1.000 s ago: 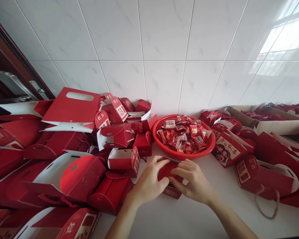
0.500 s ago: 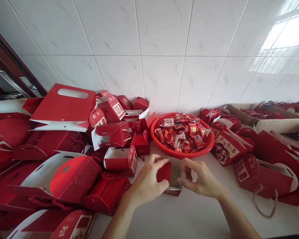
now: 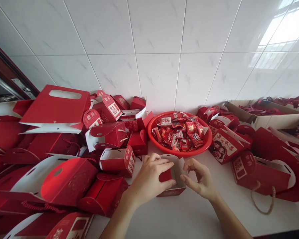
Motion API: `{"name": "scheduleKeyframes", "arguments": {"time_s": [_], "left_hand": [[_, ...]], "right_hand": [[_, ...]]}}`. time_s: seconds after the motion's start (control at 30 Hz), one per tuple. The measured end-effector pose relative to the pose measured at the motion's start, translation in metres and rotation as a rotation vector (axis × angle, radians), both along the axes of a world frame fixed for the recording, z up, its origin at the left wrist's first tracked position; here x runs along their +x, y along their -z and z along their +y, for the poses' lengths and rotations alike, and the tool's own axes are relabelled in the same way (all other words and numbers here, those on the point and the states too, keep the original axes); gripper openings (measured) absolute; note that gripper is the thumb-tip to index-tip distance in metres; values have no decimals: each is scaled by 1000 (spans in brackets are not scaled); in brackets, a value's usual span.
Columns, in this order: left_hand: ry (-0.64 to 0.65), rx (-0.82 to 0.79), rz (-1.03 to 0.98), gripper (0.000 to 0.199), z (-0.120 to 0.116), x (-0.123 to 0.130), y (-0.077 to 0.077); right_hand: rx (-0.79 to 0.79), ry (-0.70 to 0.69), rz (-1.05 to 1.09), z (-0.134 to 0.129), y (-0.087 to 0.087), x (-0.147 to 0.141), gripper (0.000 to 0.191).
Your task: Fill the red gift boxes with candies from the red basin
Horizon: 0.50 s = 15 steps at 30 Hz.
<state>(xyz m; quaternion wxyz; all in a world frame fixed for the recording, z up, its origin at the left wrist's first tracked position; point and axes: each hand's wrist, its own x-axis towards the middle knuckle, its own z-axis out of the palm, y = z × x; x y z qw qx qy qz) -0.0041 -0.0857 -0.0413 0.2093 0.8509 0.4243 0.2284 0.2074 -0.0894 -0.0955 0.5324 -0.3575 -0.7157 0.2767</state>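
A small red candy box [image 3: 175, 191] with a pale inside stands on the table before me, its top open. My left hand [image 3: 153, 177] bends round the box's left side, its fingers over the top and its thumb reaching across the front part of the opening. Close to the box's right flap is my right hand [image 3: 199, 179], thumb and forefinger apart; whether they touch the flap I cannot tell. Just behind the box, wrapped candies [image 3: 179, 132] fill a round red plastic basket [image 3: 149, 131].
Many red gift boxes [image 3: 64, 179] are piled along the left, a large handled one [image 3: 57, 108] on top. More boxes [image 3: 261, 176] crowd the right, one with a rope handle [image 3: 272, 199]. A cardboard carton [image 3: 276, 121] stands behind them against the tiled wall [image 3: 156, 76].
The box opening looks wider, with its right flap leaning outward. My right thumb and forefinger have spread apart. My left hand has shifted slightly right, and the view has moved a little.
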Motion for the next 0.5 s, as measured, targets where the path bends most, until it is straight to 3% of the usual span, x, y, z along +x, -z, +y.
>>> {"name": "scheduleKeyframes", "arguments": {"time_s": [0.13,0.27,0.33,0.43,0.5], "left_hand": [[-4,2,47,50,0,-2,4],[-45,-37,-57,51,-2,-1,12],[-85,-49,-138,41,-2,-2,15],[-117,-24,-233,12,-2,-9,15],[-117,-2,-250,16,-2,-16,14]], "right_hand": [[87,11,-28,-3,1,-1,13],[175,77,-74,-4,1,-2,14],[211,127,-92,-3,2,-2,14],[237,176,-119,-3,5,-2,14],[241,183,-134,-3,6,-2,15]]}}
